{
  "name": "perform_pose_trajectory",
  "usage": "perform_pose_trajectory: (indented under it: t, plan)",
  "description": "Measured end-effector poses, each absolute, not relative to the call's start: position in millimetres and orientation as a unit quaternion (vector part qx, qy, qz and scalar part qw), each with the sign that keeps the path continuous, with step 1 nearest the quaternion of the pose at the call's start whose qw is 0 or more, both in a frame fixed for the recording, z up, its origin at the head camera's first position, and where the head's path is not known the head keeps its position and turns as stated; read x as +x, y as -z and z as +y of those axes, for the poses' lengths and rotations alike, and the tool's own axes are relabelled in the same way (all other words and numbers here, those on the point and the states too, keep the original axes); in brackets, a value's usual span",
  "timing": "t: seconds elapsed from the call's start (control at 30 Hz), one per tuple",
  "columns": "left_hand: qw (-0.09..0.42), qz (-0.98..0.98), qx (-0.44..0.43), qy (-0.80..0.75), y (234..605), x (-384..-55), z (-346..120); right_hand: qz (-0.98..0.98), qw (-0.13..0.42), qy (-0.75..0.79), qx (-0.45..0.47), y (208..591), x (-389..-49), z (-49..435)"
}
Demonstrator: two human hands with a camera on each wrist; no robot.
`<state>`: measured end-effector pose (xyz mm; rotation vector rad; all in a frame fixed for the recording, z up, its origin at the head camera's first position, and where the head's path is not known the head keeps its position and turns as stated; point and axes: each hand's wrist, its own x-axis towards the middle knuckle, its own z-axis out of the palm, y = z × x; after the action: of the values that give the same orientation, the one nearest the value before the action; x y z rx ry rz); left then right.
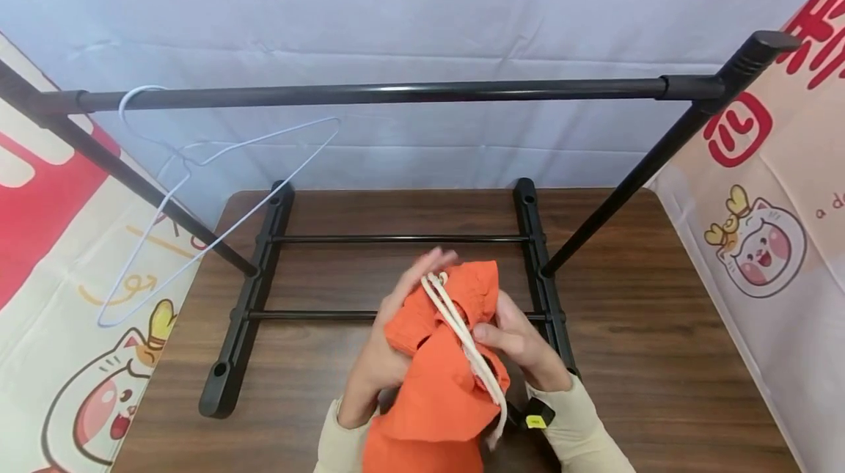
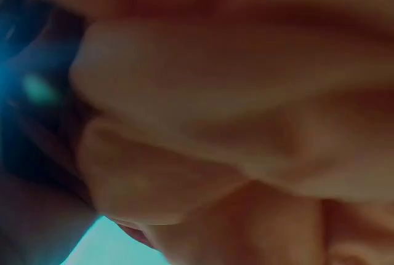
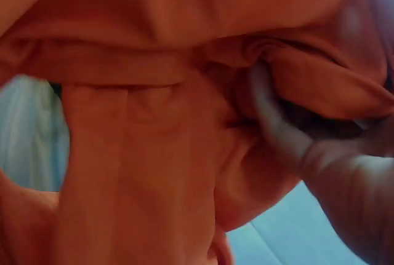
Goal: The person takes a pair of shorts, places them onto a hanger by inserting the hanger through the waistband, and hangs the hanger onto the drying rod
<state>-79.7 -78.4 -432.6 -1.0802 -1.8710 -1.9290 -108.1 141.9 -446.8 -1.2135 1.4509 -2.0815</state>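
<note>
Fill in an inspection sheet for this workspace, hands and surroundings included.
Surface: brown wood-grain table, with the black rack standing on it.
Job's things: orange cloth with white cord, bunched; white hanger hooked on the rack's bar, bearing nothing.
Clutter: nothing seen.
Left hand: against the cloth; grip unclear.
Right hand: pinches the cloth, thumb in front.
Cables: nothing seen.
Surroundings: pale sheet behind; cartoon-printed sheets at both sides.
</note>
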Motion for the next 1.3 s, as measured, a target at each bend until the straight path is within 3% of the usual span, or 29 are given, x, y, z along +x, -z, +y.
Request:
perform_pose_trajectory:
  t: [0.1,0.43,0.6,0.93,1.1,1.3]
  plan:
    - [0.116,-0.687,-0.333,0.635,430.7,-76.8,-77.5,0.565,0.177,0.702,-0.396,446.8,-108.3,142.7]
    - [0.198,-0.784,-0.206,0.552,425.1,-75.6,-86.5,0.667,0.121,0.661,-0.321,423.4,-116.3,161.5]
    - [0.198,-0.768,-0.136,0.594,423.0,-79.5,-90.0,0.672,0.085,0.665,-0.314,413.2,-116.0,172.8]
    - [0.271,-0.696,-0.052,0.663,409.6,-87.0,-94.8,0.71,0.104,0.623,-0.311,417.0,-113.7,178.0]
    - [0.295,-0.653,-0.058,0.695,393.7,-90.0,-92.5,0.786,0.117,0.539,-0.28,422.8,-110.2,172.2]
    - [0.288,-0.525,-0.155,0.786,368.1,-89.4,-89.3,0.802,0.158,0.507,-0.274,427.9,-107.8,167.4]
